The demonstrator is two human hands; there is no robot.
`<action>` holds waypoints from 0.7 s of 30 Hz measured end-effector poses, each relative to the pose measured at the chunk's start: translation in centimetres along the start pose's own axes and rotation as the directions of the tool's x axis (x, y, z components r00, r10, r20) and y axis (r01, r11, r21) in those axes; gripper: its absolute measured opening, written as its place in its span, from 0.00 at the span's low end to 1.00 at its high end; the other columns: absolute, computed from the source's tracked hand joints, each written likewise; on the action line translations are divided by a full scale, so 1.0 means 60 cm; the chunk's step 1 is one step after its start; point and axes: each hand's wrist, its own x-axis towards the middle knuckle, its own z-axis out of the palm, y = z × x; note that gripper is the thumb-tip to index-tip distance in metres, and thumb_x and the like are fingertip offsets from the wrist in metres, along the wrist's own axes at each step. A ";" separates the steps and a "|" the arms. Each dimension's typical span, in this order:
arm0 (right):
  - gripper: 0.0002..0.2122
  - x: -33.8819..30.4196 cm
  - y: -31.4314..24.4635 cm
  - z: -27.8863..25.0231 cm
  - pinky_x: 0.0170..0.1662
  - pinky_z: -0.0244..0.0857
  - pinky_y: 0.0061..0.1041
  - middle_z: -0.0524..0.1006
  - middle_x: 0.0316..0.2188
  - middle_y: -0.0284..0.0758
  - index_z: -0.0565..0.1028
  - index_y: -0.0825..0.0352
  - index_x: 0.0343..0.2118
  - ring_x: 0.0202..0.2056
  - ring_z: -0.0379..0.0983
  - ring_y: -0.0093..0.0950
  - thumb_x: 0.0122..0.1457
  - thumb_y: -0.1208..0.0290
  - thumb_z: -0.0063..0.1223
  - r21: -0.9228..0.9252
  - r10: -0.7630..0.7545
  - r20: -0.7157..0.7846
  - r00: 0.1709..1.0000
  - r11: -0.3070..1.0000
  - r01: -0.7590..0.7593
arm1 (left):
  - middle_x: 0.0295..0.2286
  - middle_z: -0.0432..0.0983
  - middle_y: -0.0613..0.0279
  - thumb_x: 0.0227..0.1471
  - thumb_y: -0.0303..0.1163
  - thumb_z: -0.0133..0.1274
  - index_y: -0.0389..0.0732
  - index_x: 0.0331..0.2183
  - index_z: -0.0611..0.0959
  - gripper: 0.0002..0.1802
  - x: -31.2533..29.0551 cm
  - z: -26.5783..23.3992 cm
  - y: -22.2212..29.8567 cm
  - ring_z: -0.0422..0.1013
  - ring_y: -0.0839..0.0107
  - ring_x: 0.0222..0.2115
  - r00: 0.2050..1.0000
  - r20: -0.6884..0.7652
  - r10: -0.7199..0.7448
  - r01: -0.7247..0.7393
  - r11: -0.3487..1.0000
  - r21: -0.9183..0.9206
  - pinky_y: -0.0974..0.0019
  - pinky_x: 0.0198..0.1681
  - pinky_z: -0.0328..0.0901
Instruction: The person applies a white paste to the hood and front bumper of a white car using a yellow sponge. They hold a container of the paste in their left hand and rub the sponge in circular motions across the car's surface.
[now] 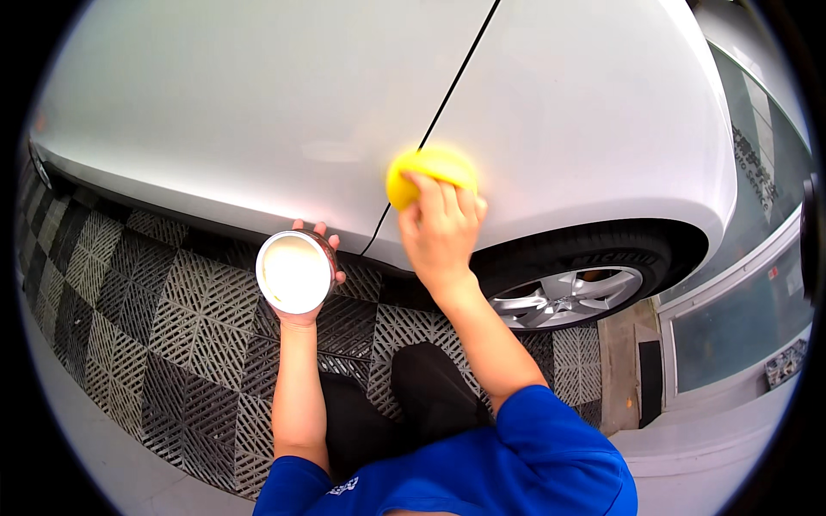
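My left hand [298,318] is wrapped round an open round tub [295,273] with a white rim. Pale, creamy paste fills it, and its mouth faces up toward me. In my right hand [443,232] is a yellow round sponge [447,160], gripped with bent fingers. It lies against the silvery-white car body [249,95], over the dark seam [460,69] between two panels. The sponge's edge is a little blurred. A faint whitish smear [334,151] shows on the panel left of the sponge.
Below the seam's right side stands a wheel [564,292] with a black tyre and silver spokes. Grey and black slatted tiles [202,297] cover the floor under the car and round my dark-trousered legs. A framed glass door [740,318] is at the right.
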 end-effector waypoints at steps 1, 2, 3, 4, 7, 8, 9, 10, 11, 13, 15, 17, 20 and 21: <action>0.22 -0.028 0.019 -0.016 0.39 0.55 0.37 0.72 0.29 0.29 0.77 0.59 0.46 0.36 0.70 0.34 0.43 0.78 0.59 0.008 0.036 0.032 0.999 0.999 -0.036 | 0.65 0.57 0.46 0.60 0.59 0.47 0.47 0.67 0.59 0.43 0.000 0.003 -0.001 0.56 0.41 0.64 1.000 -0.012 0.001 -0.001 1.000 -0.002 0.29 0.49 0.65; 0.22 -0.044 0.037 -0.031 0.39 0.55 0.37 0.72 0.29 0.29 0.77 0.59 0.45 0.36 0.70 0.34 0.43 0.79 0.59 0.016 0.073 0.065 0.995 0.997 -0.074 | 0.65 0.57 0.46 0.60 0.59 0.47 0.47 0.67 0.58 0.43 -0.001 0.004 -0.002 0.56 0.41 0.64 1.000 -0.026 0.003 -0.003 1.000 -0.002 0.29 0.49 0.65; 0.23 -0.032 0.034 -0.050 0.39 0.56 0.37 0.72 0.28 0.29 0.77 0.59 0.45 0.34 0.70 0.33 0.42 0.81 0.60 -0.016 0.193 0.056 0.980 0.981 -0.192 | 0.65 0.57 0.46 0.61 0.59 0.47 0.47 0.68 0.58 0.43 -0.005 0.002 0.001 0.55 0.42 0.64 1.000 -0.001 0.007 -0.007 1.000 -0.012 0.29 0.50 0.64; 0.22 -0.007 0.035 -0.049 0.38 0.56 0.37 0.72 0.29 0.29 0.76 0.60 0.45 0.34 0.70 0.32 0.42 0.82 0.59 -0.012 0.228 -0.073 0.971 0.973 -0.229 | 0.65 0.57 0.46 0.61 0.59 0.47 0.47 0.68 0.58 0.43 -0.005 0.000 0.005 0.55 0.42 0.65 0.999 0.028 0.020 -0.020 1.000 -0.013 0.29 0.50 0.64; 0.22 0.014 0.001 -0.023 0.41 0.60 0.37 0.73 0.30 0.31 0.76 0.60 0.46 0.34 0.70 0.34 0.44 0.82 0.59 0.003 0.192 -0.068 0.979 0.981 -0.192 | 0.65 0.56 0.46 0.61 0.58 0.47 0.48 0.68 0.57 0.42 0.006 -0.004 -0.009 0.55 0.44 0.65 0.998 0.066 0.020 -0.018 0.999 -0.037 0.30 0.51 0.64; 0.22 -0.016 -0.011 0.002 0.41 0.61 0.37 0.74 0.31 0.32 0.76 0.60 0.46 0.34 0.71 0.36 0.44 0.81 0.59 -0.028 0.118 0.034 0.992 0.993 -0.117 | 0.65 0.56 0.46 0.61 0.58 0.48 0.47 0.68 0.57 0.42 0.007 -0.001 -0.014 0.54 0.43 0.65 0.999 0.030 0.022 -0.021 0.998 -0.054 0.30 0.50 0.65; 0.22 -0.052 -0.018 0.013 0.39 0.61 0.38 0.76 0.33 0.34 0.77 0.59 0.45 0.36 0.72 0.37 0.44 0.81 0.59 0.029 0.054 0.115 0.992 0.998 -0.058 | 0.65 0.56 0.46 0.61 0.58 0.48 0.47 0.67 0.58 0.42 0.009 -0.001 -0.018 0.55 0.43 0.65 1.000 0.029 0.008 -0.006 0.999 -0.050 0.30 0.50 0.65; 0.21 -0.088 -0.014 0.019 0.38 0.61 0.37 0.77 0.33 0.34 0.78 0.58 0.44 0.36 0.73 0.37 0.44 0.81 0.59 0.066 0.023 0.122 0.992 0.997 -0.031 | 0.65 0.57 0.46 0.61 0.58 0.48 0.47 0.67 0.59 0.42 0.010 -0.002 -0.021 0.55 0.42 0.65 0.999 0.032 -0.007 0.008 0.999 -0.043 0.30 0.49 0.66; 0.22 -0.119 -0.002 0.008 0.37 0.60 0.37 0.76 0.33 0.32 0.77 0.58 0.46 0.36 0.73 0.36 0.43 0.80 0.59 0.030 0.050 0.156 0.986 0.998 -0.055 | 0.65 0.57 0.46 0.61 0.57 0.48 0.47 0.67 0.59 0.41 0.008 0.002 -0.023 0.55 0.42 0.64 1.000 0.015 -0.012 0.013 1.000 -0.026 0.30 0.49 0.66; 0.23 -0.143 0.033 -0.027 0.38 0.58 0.37 0.75 0.30 0.30 0.76 0.59 0.46 0.34 0.72 0.35 0.43 0.81 0.59 0.046 0.136 0.120 0.983 0.989 -0.142 | 0.65 0.57 0.45 0.61 0.57 0.48 0.47 0.67 0.60 0.41 -0.001 0.017 -0.015 0.56 0.42 0.64 1.000 -0.017 -0.020 0.020 0.999 0.039 0.30 0.49 0.66; 0.23 -0.105 0.035 -0.049 0.39 0.56 0.38 0.72 0.30 0.30 0.75 0.60 0.47 0.33 0.69 0.35 0.44 0.81 0.58 0.000 0.294 -0.045 0.955 0.956 -0.294 | 0.65 0.57 0.45 0.61 0.57 0.48 0.47 0.67 0.60 0.41 -0.004 0.018 -0.014 0.56 0.41 0.64 0.998 0.047 -0.036 0.034 0.999 0.037 0.29 0.49 0.66; 0.22 -0.037 0.014 -0.044 0.40 0.56 0.37 0.72 0.30 0.33 0.76 0.63 0.48 0.34 0.68 0.36 0.45 0.82 0.58 0.027 0.285 -0.132 0.949 0.958 -0.284 | 0.64 0.57 0.44 0.61 0.56 0.48 0.46 0.67 0.60 0.40 -0.006 0.020 -0.021 0.56 0.41 0.64 0.996 0.082 -0.043 0.041 0.999 0.020 0.28 0.49 0.66; 0.23 -0.085 -0.023 0.012 0.38 0.56 0.38 0.75 0.32 0.30 0.78 0.56 0.47 0.37 0.72 0.34 0.45 0.77 0.60 0.011 0.092 0.272 0.958 0.995 -0.098 | 0.64 0.57 0.44 0.61 0.56 0.48 0.45 0.67 0.60 0.41 0.001 0.019 -0.034 0.56 0.39 0.63 0.996 -0.028 -0.085 0.086 0.996 0.029 0.27 0.49 0.65; 0.21 -0.115 -0.021 0.027 0.38 0.56 0.37 0.75 0.32 0.29 0.79 0.55 0.45 0.38 0.72 0.33 0.44 0.77 0.60 0.091 0.018 0.166 0.986 0.995 -0.034 | 0.64 0.58 0.43 0.61 0.57 0.45 0.44 0.67 0.60 0.41 0.004 0.019 -0.041 0.57 0.38 0.63 0.996 -0.033 -0.087 0.088 0.995 0.040 0.25 0.49 0.65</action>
